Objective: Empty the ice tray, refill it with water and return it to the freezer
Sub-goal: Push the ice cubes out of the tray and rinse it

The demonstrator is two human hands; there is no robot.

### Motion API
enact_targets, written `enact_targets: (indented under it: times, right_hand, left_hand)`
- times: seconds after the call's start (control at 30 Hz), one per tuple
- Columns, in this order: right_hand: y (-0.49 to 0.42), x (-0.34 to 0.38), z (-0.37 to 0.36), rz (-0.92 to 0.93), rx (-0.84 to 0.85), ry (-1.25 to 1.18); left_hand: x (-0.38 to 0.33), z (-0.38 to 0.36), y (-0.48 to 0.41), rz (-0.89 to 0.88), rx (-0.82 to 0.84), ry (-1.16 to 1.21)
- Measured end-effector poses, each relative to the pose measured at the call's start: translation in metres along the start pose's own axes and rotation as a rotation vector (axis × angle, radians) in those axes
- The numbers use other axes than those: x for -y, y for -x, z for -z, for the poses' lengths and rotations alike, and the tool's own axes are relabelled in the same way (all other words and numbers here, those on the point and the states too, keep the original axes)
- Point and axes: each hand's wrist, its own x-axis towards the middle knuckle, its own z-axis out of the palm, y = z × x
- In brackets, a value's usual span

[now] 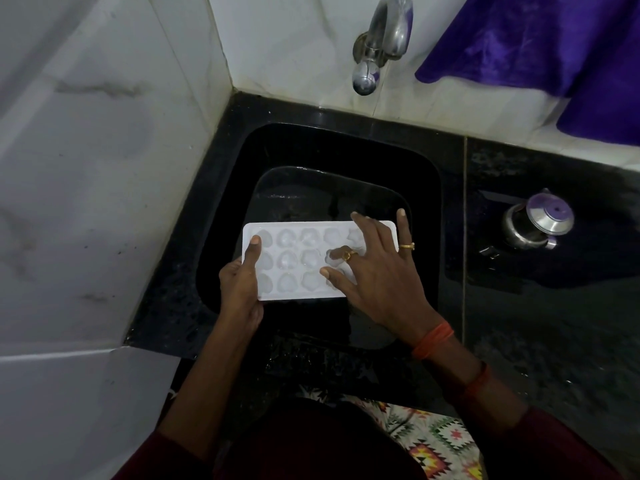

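A white ice tray point(298, 261) with several round pockets is held level over a black sink point(426, 202). The pockets look glassy, with ice or water in them; I cannot tell which. My left hand point(240, 289) grips the tray's left end, thumb on top of the rim. My right hand point(377, 271) lies spread over the tray's right end, fingers apart, fingertips pressing on the pockets. That hand wears two gold rings, and orange threads circle its wrist. A chrome tap point(382, 43) juts from the wall above the sink's far side; no water runs from it.
White tiled walls point(104, 168) close in at the left and back. A black stone counter point(554, 323) runs to the right and carries a small steel lidded pot point(536, 223). A purple cloth point(536, 53) hangs at the upper right.
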Motion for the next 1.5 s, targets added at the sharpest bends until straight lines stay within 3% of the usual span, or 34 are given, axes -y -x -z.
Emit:
enact_targets:
  times: [0.4, 1.5]
  right_hand:
    - [0.019, -0.002, -0.005, 0.029, -0.127, -0.112]
    - [0.032, 0.015, -0.006, -0.003, 0.065, -0.117]
  left_hand:
    - [0.004, 0.004, -0.005, -0.005, -0.018, 0.007]
    - [0.009, 0.005, -0.008, 0.000, -0.039, 0.026]
